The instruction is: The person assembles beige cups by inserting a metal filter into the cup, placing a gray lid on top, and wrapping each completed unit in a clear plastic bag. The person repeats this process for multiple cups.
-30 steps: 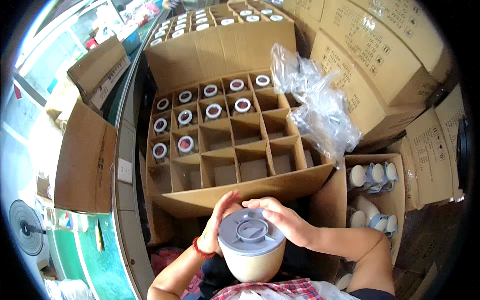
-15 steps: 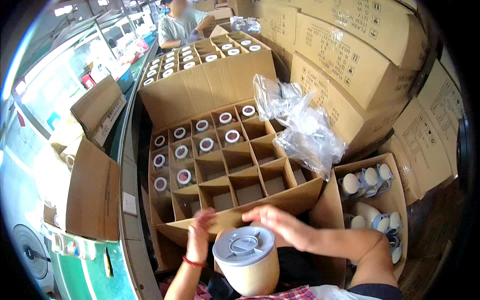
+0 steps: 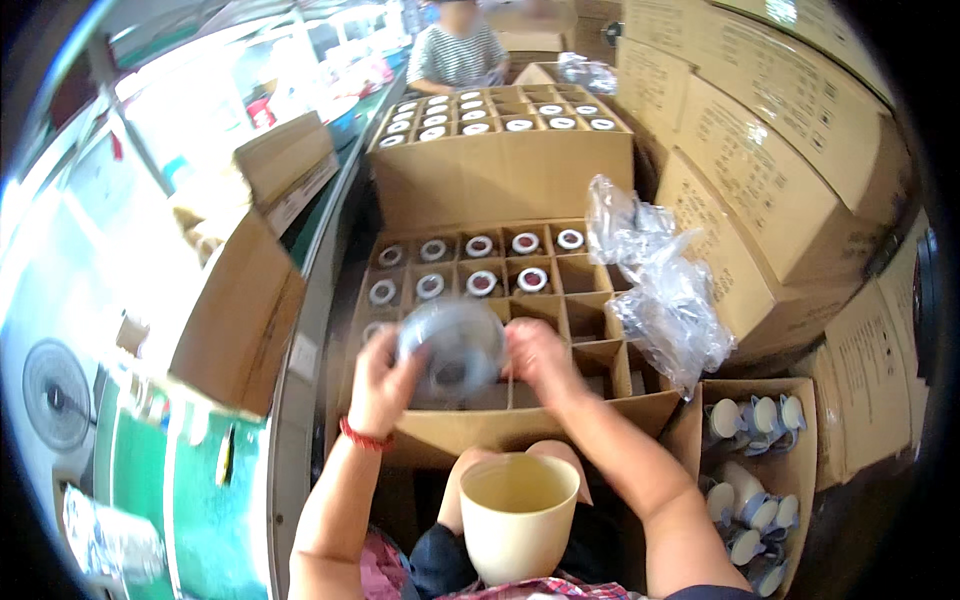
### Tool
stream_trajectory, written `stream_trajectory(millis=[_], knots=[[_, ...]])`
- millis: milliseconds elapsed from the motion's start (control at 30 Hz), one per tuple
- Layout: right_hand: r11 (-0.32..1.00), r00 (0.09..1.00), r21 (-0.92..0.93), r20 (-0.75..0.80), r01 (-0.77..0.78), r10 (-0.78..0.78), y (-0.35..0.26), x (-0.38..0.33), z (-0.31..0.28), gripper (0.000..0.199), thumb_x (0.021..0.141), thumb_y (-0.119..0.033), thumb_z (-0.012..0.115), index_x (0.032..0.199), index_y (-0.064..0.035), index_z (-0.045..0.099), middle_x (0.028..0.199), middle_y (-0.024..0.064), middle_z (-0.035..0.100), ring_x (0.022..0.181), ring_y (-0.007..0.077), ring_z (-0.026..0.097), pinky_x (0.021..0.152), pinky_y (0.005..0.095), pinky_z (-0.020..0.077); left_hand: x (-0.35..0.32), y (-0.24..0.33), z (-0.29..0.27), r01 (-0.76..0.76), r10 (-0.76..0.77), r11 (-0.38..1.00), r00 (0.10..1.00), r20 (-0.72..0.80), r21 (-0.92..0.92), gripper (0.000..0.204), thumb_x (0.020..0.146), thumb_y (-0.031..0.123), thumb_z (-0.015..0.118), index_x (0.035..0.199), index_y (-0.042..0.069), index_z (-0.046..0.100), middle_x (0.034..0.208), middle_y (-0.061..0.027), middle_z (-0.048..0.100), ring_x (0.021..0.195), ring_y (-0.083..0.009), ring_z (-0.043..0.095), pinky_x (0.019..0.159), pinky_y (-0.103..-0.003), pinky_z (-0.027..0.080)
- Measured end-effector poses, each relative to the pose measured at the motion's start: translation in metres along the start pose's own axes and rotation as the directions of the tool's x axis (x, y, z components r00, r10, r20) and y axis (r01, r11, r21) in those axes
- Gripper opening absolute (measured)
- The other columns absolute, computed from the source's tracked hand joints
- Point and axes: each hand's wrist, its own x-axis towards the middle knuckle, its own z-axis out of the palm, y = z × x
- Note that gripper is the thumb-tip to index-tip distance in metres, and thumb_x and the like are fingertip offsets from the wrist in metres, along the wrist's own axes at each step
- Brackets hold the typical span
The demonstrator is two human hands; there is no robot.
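While both forearms rise from the near edge, the left hand (image 3: 385,375) and the right hand (image 3: 540,358) meet over the near rows of the divided carton (image 3: 600,345), each with fingers curled on one side of a grey lid (image 3: 452,348). Left grip and right grip are both clenched on that lid, left on its left rim, right on its right rim; a red band circles the left wrist.

Half a second ago the lid sat on the cream cup (image 3: 518,515) low in the view, with the hands closed over it. Now the lid is off and lifted farther away, above the carton's empty cells, and the cup stands open between the person's knees.

Motion blur smears the lid, so its tilt is hard to read; its round face seems to turn toward the camera, its flat axis roughly upright. The cup's mouth points up.

A crumpled plastic bag (image 3: 665,290) lies at the carton's right edge.
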Motion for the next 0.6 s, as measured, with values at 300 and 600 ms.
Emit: stream_trajectory(millis=[300, 600], knots=[[-0.540, 0.328, -0.459, 0.887, 0.706, -0.325, -0.128, -0.055, 0.087, 0.063, 0.083, -0.028, 0.070, 0.137, -0.0079, 0.044, 0.130, 0.0152, 0.054, 0.112, 0.0286, 0.059, 0.084, 0.0370, 0.0531, -0.047, 0.029, 0.017, -0.055, -0.041, 0.783, 0.989, -0.140, -0.620, 0.043, 0.082, -0.008, 0.049, 0.124, -0.002, 0.050, 0.115, -0.0072, 0.061, 0.104, -0.0133, 0.058, 0.092, -0.026, 0.047], [-0.412, 0.244, -0.562, 0.756, 0.717, -0.607, -0.122, -0.058, 0.094, 0.084, 0.085, -0.055, 0.063, 0.144, -0.0019, 0.034, 0.073, 0.0148, 0.068, 0.059, 0.0299, 0.067, 0.052, 0.0392, 0.0540, -0.069, 0.031, 0.037, -0.151, -0.026, 0.744, 0.967, -0.255, -0.651, 0.041, 0.087, -0.005, 0.054, 0.127, -0.001, 0.047, 0.115, -0.0065, 0.060, 0.103, -0.0120, 0.057, 0.091, -0.026, 0.046]])
